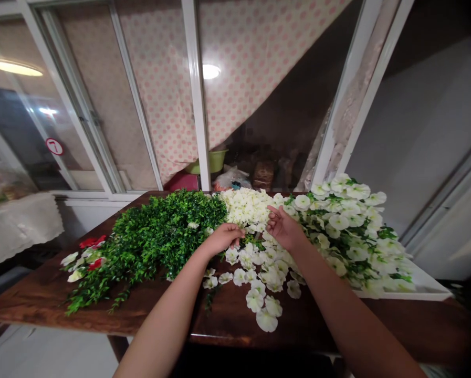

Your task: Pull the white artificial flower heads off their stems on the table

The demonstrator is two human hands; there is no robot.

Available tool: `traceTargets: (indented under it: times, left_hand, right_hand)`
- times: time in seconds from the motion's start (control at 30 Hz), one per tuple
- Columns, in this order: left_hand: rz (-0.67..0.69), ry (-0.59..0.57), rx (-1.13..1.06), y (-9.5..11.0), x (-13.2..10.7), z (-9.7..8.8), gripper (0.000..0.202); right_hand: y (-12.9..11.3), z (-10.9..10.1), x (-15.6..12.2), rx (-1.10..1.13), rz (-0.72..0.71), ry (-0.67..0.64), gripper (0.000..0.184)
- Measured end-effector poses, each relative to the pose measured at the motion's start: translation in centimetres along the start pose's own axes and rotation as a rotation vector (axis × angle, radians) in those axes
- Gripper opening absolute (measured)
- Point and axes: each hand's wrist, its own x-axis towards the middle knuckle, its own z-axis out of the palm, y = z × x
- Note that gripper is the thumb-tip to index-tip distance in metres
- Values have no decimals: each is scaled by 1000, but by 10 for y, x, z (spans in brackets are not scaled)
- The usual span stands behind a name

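My left hand (225, 237) is over the middle of the table, its fingers curled into a pinch beside a green sprig (254, 241). What lies between those fingertips is too small to make out. My right hand (283, 226) is raised a little to the right, index finger stretched out and the others loosely bent, with nothing visible in it. Just behind its fingers is a dense heap of cream-white flower heads (245, 206). Loose white artificial flowers (254, 299) lie between my forearms. A big pile of green artificial foliage (168, 231) sits left of my left hand.
White flowers on leafy stems (349, 226) fill a white tray (424, 289) at right. Red and white flowers (89, 254) lie at the left of the dark wooden table (148, 310). Windows with a dotted curtain (235, 63) stand behind. A cloth-covered surface (18, 226) is far left.
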Motion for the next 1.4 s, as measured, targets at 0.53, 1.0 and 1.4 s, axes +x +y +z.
traceTargets:
  times: [0.53,1.0,1.4]
  left_hand:
    - [110,287,-25,2,3,-9,19]
    - [207,101,151,-1,-2,-1,21]
    - [199,120,133,0,-3,0,22]
  right_hand:
    - [36,-10,-6,-1545,-284,-501,13]
    - [32,8,-14,-1336,-487,-345,6]
    - [35,14,-14,-1217,-580,-272,7]
